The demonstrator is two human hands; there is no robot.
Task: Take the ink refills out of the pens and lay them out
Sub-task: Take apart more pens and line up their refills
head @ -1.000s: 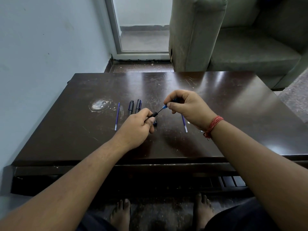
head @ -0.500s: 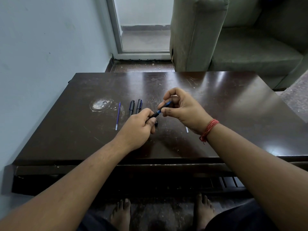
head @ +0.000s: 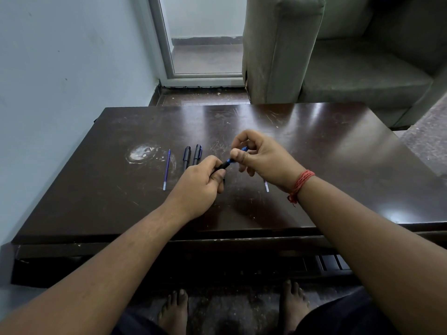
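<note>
Head view. Item: pen in hand (head: 226, 163), black barrel with a blue front section, held above the middle of the surface (head: 314, 146). Left hand (head: 200, 183) closed around the barrel; right hand (head: 260, 157) pinching the blue end between thumb and fingers.

Laid out: one refill (head: 167, 169) toward the left edge; a second refill (head: 266, 186) mostly hidden under the right wrist. Two pens (head: 192, 155) side by side between the first refill and the hands (whether emptied, cannot tell).

Handling note, a judgement: keep the barrel steady in the left hand, turn or pull the blue end straight along the pen's axis, draw the refill without bending it, then lay it parallel to the others.
</note>
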